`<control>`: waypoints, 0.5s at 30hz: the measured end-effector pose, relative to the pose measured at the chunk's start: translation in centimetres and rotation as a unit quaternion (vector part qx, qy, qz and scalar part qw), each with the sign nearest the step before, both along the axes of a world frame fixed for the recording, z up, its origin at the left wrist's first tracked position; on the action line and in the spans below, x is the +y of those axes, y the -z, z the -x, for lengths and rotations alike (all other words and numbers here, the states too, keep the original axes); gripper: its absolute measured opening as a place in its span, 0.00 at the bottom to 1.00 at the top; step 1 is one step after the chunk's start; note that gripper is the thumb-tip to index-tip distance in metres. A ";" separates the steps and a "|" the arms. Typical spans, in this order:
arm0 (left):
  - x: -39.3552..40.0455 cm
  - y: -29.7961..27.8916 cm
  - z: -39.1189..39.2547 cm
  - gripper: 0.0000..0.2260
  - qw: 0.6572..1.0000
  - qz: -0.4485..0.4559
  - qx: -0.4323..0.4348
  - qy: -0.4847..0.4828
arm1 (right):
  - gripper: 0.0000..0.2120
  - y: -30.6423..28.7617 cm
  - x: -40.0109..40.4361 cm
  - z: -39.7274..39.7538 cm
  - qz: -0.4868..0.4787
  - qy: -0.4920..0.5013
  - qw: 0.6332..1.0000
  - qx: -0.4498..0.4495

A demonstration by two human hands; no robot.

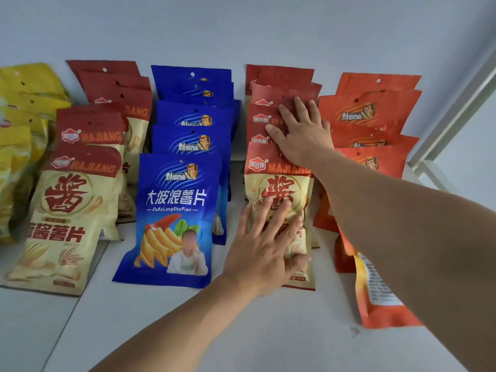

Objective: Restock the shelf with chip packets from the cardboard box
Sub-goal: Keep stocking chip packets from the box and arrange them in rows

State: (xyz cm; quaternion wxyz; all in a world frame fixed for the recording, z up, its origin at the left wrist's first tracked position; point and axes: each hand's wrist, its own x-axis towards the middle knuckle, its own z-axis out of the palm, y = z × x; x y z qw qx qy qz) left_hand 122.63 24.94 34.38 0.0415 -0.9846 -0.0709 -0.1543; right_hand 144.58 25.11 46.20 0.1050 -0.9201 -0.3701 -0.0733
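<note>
Head view: left hand (264, 242) lay flat on front red-cream chip packet (279, 189), right hand (300, 132) flat on packets behind, on shelf (241, 331). Risk: uneven pressing could topple the row.

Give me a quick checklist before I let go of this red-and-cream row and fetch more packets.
1. Left hand flat on front red-and-cream packet: ok.
2. Right hand pressing the packets behind it: ok.
3. Front packet standing in line with its row: ok.
4. Orange packet at right fallen forward, back side showing: not ok.
5. Blue row standing upright: ok.
6. Cardboard box within reach: cannot tell, out of view.
</note>
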 end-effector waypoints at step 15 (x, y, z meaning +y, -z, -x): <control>-0.8 -2.5 -0.1 0.36 0.994 -0.002 0.094 -0.050 | 0.37 -1.1 -9.8 4.5 -0.079 -0.011 0.997 -0.012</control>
